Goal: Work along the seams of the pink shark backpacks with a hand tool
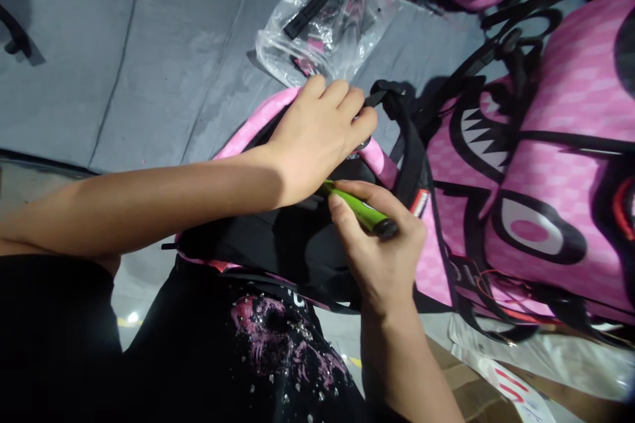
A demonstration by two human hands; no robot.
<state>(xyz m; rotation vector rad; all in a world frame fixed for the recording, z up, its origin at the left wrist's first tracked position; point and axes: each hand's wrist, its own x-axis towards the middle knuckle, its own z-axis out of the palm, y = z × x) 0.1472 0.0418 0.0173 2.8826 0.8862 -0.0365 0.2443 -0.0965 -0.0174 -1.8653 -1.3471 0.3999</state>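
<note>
A pink and black backpack (278,238) lies across my lap at the centre of the view, black inner side up. My left hand (317,135) is curled over its pink top edge, fingers closed on the rim near a black strap (411,145). My right hand (381,251) is closed round a green pen-like tool (360,210) with a black end. The tool's tip points under my left palm, against the backpack's rim. What the tip touches is hidden by my left hand.
More pink backpacks (555,165) with a shark-mouth print are piled at the right. A clear plastic bag (325,20) with black straps lies on the grey table covering (149,46) beyond my hands. Cardboard (476,390) shows at lower right.
</note>
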